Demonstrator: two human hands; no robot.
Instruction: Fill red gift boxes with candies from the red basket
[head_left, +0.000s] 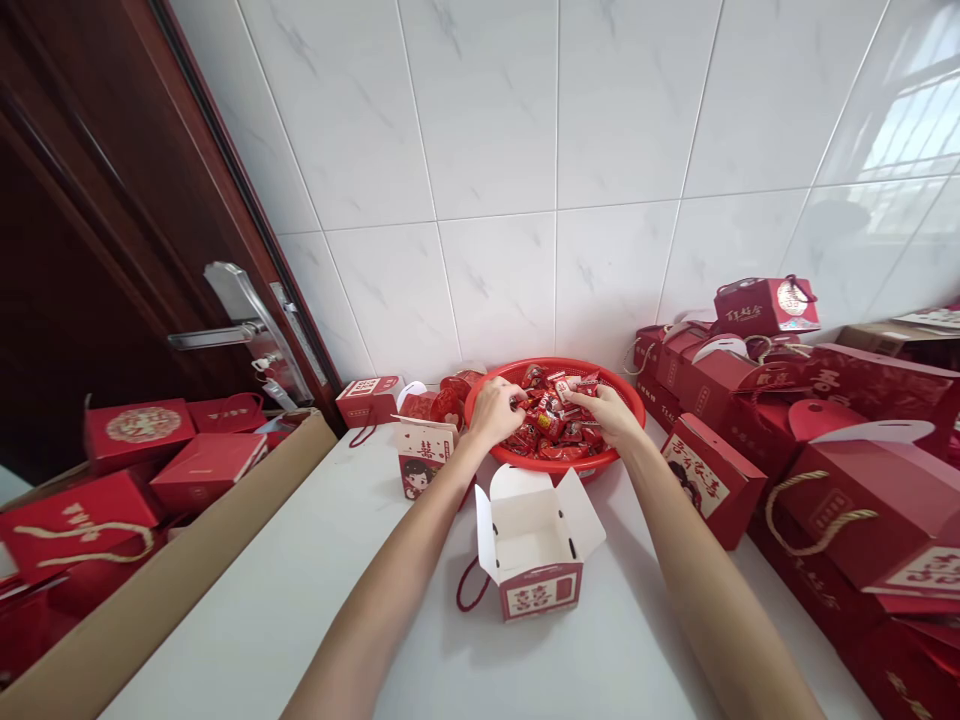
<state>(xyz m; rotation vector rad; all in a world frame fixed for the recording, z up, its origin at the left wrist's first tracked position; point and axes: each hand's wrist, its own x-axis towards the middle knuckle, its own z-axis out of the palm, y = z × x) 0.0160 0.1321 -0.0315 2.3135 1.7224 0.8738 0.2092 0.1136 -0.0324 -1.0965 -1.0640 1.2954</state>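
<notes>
"White tiles (495, 120) with grey veining rise behind a white counter (285, 560). What stands by the wall?"

"A red plastic basket (628, 390) heaped with wrapped candies (551, 425)."

"Where are the hands?"

"Both at the candies. The left hand (495, 412) has its fingers curled over them; I can't tell whether it grips one. The right hand (609, 412) has thumb and fingertips close together at a red-and-white wrapper; whether it's pinched, I can't tell either."

"And nearer?"

"Between the forearms, an open gift box (538, 592), flaps spread. Stacked red boxes (720, 385) line the right; more fill a cardboard carton (217, 528) by the wooden door (112, 180)."
</notes>
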